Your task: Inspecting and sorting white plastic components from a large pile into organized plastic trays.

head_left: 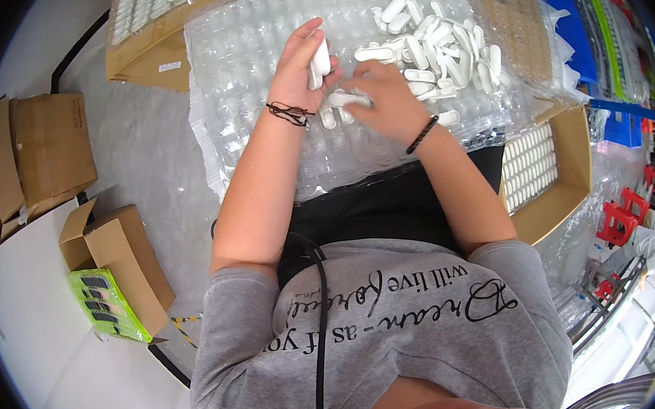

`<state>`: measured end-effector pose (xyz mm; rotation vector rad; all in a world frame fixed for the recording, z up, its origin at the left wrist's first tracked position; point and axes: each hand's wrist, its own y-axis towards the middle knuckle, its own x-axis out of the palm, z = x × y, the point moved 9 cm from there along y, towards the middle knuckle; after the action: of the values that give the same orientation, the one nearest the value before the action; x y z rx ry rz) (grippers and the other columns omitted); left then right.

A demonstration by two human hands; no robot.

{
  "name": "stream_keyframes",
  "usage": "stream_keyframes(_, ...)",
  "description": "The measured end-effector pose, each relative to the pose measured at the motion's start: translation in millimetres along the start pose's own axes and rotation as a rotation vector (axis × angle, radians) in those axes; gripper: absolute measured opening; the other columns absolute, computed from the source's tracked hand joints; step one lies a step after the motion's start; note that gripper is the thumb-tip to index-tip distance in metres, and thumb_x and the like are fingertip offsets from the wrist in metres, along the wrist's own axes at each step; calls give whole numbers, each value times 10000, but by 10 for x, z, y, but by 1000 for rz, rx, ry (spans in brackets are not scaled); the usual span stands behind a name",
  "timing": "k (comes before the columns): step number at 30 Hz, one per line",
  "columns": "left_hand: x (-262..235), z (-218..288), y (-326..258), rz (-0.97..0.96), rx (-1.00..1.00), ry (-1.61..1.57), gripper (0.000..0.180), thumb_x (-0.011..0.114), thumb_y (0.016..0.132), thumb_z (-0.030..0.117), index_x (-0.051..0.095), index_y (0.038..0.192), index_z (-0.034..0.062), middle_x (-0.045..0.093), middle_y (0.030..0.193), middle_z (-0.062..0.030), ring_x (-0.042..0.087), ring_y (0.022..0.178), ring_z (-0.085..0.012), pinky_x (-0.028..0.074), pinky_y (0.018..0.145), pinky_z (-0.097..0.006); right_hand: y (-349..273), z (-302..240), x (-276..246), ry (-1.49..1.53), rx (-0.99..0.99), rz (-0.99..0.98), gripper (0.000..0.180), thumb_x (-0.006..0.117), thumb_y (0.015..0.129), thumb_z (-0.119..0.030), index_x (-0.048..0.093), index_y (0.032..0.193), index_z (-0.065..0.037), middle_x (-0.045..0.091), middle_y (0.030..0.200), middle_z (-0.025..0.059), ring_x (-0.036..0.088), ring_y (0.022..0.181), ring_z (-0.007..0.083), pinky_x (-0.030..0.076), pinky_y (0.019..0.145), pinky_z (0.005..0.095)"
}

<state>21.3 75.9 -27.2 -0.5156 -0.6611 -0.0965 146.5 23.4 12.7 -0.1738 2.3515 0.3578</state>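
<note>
In my left hand are a few white, elongated plastic pieces with rounded ends, held upright against the fingers. My right hand is just to the right, its thumb and fingers closed about another white rounded piece. Below that piece, one or two more lie on the clear plastic blister trays, partly covered by my right hand. To the far right of my hands spreads a loose pile of the same white pieces, lying at many angles.
An open carton with rows of white pieces stands at the right, below the tray edge. Another carton with filled trays is at the far left. Brown boxes stand on the left. Red stools and people are farther right.
</note>
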Motion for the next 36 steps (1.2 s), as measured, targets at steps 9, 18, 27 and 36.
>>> stream_keyframes(9,103,242,-130,-39,73,501,419,670,828,22,525,1221,44,539,1056,-91,643,836,-169,567,733,-334,36,329,-183,335,294,135,199,666,832,-179,682,987,-55,626,942,57,574,767,177,471,688,300)
stream_keyframes(18,258,-227,-196,-284,-139,426,366,642,893,100,521,1227,14,610,970,-92,609,731,-137,522,607,-272,-79,228,137,945,731,-158,251,506,925,-226,621,908,-5,610,796,22,529,676,89,434,610,242)
stream_keyframes(27,60,-219,-127,-162,-206,186,204,598,887,114,527,1065,44,644,931,-120,601,669,-146,506,533,-265,92,68,-92,748,411,-439,269,556,926,-238,655,988,4,657,921,40,545,781,95,459,773,251)
stream_keyframes(36,128,-175,-156,-195,-187,219,244,523,819,31,533,1061,67,635,1056,-183,603,659,-164,512,532,-287,184,864,-542,-743,209,-182,259,587,790,-65,719,989,-163,571,1088,67,540,1022,280,497,847,396)
